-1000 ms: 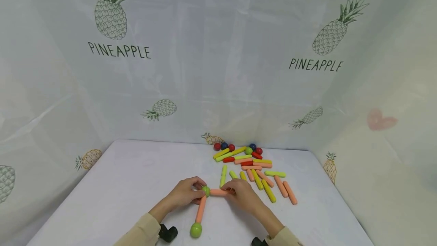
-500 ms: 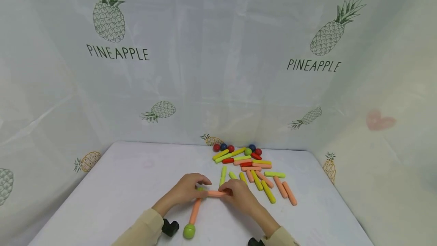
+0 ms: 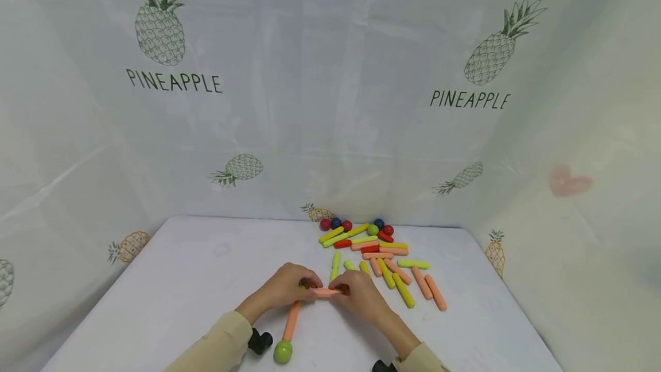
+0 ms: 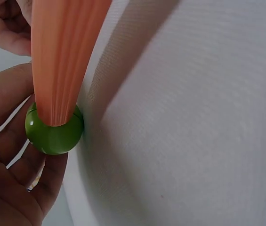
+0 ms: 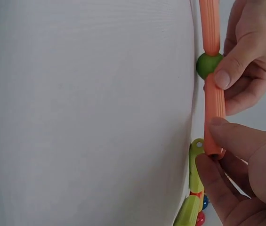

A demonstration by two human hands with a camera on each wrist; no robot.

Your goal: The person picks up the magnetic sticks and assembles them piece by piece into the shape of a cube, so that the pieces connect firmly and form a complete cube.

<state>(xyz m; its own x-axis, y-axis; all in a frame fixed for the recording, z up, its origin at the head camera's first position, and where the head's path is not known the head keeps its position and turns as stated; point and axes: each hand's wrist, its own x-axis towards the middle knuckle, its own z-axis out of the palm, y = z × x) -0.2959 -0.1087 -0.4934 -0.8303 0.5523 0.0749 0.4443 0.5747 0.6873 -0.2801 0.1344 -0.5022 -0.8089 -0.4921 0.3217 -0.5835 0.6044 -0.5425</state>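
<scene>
The left hand (image 3: 286, 286) holds a ball (image 4: 52, 139), the thumb on a rod's (image 3: 324, 293) end. The right hand (image 3: 360, 298), its grip narrow, pinches this rod at three o'clock of the ball. A second rod (image 3: 291, 322) goes towards seven o'clock, to another ball (image 3: 283, 352). I see loose rods (image 3: 403, 291) on the worktop (image 3: 206, 268) at one o'clock.

Head view evenly lit, backdrop (image 3: 330, 102) glossy; left-wrist view dimmer, green ball (image 4: 52, 142) glinting, shadow on cloth (image 4: 194, 141).
</scene>
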